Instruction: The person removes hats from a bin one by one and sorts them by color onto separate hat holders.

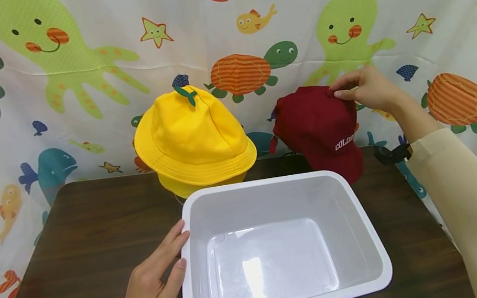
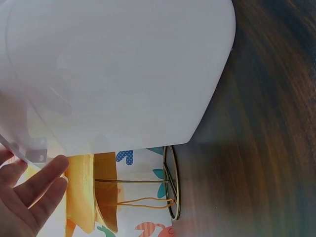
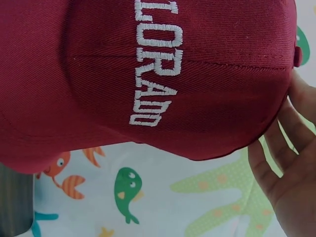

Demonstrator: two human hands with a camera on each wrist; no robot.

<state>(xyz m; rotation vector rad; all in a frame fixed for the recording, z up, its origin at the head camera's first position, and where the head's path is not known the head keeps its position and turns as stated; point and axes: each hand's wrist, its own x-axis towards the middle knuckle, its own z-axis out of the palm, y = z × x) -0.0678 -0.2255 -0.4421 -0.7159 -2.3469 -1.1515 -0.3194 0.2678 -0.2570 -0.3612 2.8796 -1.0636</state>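
Observation:
A dark red baseball cap [image 1: 317,119] with white lettering is at the back right. My right hand [image 1: 364,87] pinches the top of its crown near the button. In the right wrist view the fingers [image 3: 276,148] meet the cap's edge and their tips are partly hidden behind it. An empty white plastic tub [image 1: 368,232] sits at the front of the table. My left hand [image 1: 149,284] rests on the tub's left rim, with its fingers extended. A yellow bucket hat [image 1: 193,135] with a green sprout on top stands behind the tub.
The yellow hat is on a wire stand [image 2: 171,185], seen in the left wrist view. The dark wooden table [image 1: 79,251] meets a sea-animal curtain [image 1: 99,13] at the back and sides. A dark cylindrical object [image 3: 16,202] shows at the right wrist view's lower left.

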